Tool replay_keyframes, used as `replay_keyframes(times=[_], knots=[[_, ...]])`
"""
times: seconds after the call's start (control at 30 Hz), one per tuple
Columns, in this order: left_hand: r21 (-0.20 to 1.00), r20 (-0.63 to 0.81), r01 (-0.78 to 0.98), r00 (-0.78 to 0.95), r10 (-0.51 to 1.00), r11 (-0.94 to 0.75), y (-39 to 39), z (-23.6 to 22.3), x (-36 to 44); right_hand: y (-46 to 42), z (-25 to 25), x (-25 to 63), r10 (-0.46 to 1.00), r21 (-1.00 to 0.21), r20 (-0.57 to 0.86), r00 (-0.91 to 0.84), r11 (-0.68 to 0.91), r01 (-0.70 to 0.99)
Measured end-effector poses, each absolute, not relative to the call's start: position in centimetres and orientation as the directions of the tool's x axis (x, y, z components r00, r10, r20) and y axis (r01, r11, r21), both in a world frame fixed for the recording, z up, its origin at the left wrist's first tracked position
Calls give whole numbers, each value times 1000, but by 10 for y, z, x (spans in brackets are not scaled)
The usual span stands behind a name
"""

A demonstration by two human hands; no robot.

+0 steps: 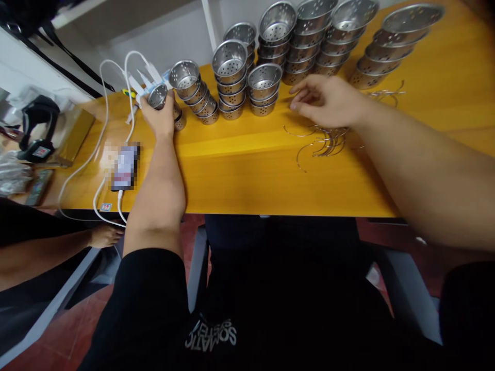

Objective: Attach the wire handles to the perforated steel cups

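Note:
At the far left of the row, my left hand (pixel 159 114) is closed around a perforated metal cup (pixel 158 98); parts of other cups show just behind the fingers. Right of it, several stacks of similar cups (pixel 231 64) stand along the back of the table. My right hand (pixel 327 101) hovers beside a short stack (pixel 265 85), its fingers loosely bent and apart, with nothing visible in them. Thin curved metal wires (pixel 328 143) lie loose on the wood below that hand. Some more wires (pixel 386 94) lie further right, partly behind my forearm.
A phone (pixel 126 167) lies left of my left forearm, plugged into a white cable (pixel 105 98). A power strip (pixel 152 82) with plugs sits behind my left hand. Another person's hand (pixel 106 236) is at lower left. A black headset (pixel 38 129) rests on a box.

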State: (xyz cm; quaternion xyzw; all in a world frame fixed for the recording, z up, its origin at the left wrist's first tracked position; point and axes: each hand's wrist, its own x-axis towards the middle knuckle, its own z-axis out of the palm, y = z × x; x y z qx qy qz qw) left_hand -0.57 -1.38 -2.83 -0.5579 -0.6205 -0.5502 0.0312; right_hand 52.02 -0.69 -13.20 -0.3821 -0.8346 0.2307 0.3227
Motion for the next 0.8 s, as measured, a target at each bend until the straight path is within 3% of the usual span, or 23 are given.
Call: replay_keyframes(times=[0.13, 0.27, 0.37, 0.47, 0.5, 0.53, 0.67, 0.73, 0.8], knots=[[685, 651, 686, -427, 628, -243, -16, -24, -1, -12, -126, 517, 795, -626, 369, -482, 596, 504], [654, 730, 711, -504, 463, -258, -18, -9, 1, -22, -112, 512, 782, -614, 385, -490, 613, 497], [527, 848, 754, -442, 292, -391, -27, 19, 5, -24, -106, 512, 785, -604, 379, -490, 611, 512], [286, 924, 691, -383, -1, -664, -54, 58, 28, -25, -102, 513, 793, -586, 364, -488, 603, 541], [227, 945, 646, -326, 6, -729, -66, 69, 41, -26, -100, 513, 796, -575, 368, -480, 601, 556], [268, 955, 597, -266, 129, -756, -79, 78, 57, -27, -97, 512, 801, -559, 376, -466, 598, 575], [161, 986, 387, -28, 163, -908, -126, 78, 131, -31, -87, 516, 827, -480, 385, -410, 559, 676], [276, 891, 429, 221, 397, -860, -142, 58, 164, -26, -85, 525, 834, -436, 350, -427, 548, 714], [383, 680, 483, 430, 594, -788, -152, 33, 188, -15, -87, 539, 820, -381, 266, -506, 572, 727]])
